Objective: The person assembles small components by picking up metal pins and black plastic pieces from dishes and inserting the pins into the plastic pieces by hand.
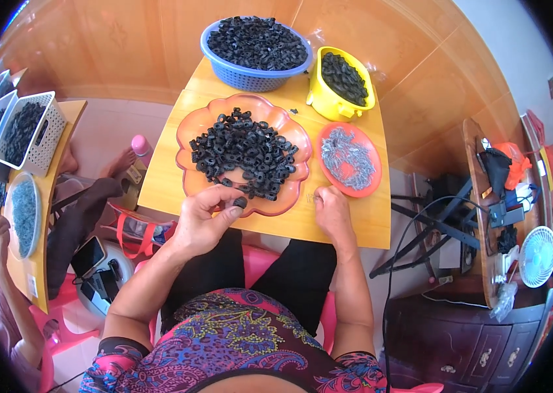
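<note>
Head view shows the left hand (206, 224) pinching a small black part (240, 202) between thumb and forefinger, over the near rim of an orange flower-shaped tray (188, 147). A heap of similar black pieces (244, 154) lies in that tray. The right hand (333, 215) is near the front edge of the wooden table (159, 190), its fingers curled in; whether it grips anything, I cannot tell. Just beyond it sits a red plate (374, 175) with thin silvery bits (340, 147) spread over it. Farther back stand a blue basket (247, 79) and, to its right, a yellow basket (320, 98), both filled with dark pieces. At a second table on the left, another person's hand (0, 241) is beside a plate of pale bluish bits (24, 209), near a white basket (49, 141). A small fan (538, 257) stands at far right.
</note>
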{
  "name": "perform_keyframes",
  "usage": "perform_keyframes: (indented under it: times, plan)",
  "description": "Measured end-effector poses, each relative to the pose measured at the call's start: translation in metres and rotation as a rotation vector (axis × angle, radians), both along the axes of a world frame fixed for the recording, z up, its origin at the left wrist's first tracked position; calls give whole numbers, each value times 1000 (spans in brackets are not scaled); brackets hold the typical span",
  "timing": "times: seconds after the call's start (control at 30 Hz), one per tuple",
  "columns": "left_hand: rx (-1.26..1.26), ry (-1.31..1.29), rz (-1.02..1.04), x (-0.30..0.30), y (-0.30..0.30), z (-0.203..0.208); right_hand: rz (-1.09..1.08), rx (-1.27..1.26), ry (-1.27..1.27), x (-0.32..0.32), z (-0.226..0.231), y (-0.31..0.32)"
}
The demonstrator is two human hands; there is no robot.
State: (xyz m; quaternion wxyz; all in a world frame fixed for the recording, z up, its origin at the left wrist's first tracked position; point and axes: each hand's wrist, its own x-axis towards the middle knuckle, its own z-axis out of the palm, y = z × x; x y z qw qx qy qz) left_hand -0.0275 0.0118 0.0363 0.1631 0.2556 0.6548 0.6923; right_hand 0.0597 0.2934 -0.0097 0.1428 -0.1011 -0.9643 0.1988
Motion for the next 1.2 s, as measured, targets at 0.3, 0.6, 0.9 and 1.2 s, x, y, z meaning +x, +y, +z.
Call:
perform_keyframes:
  times: [0.3, 0.6, 0.9, 1.2]
  plan:
    - [247, -219, -133, 5, -1, 1, 78, -430, 151, 9, 76, -51]
    - [613, -797, -339, 7, 0, -1, 308, -612, 204, -1, 114, -118]
    - [903, -941, -375, 7, 6, -6, 315, -547, 261, 0, 107, -139]
    - [629, -589, -156, 24, 15, -16, 284, -396, 250, 2, 97, -134]
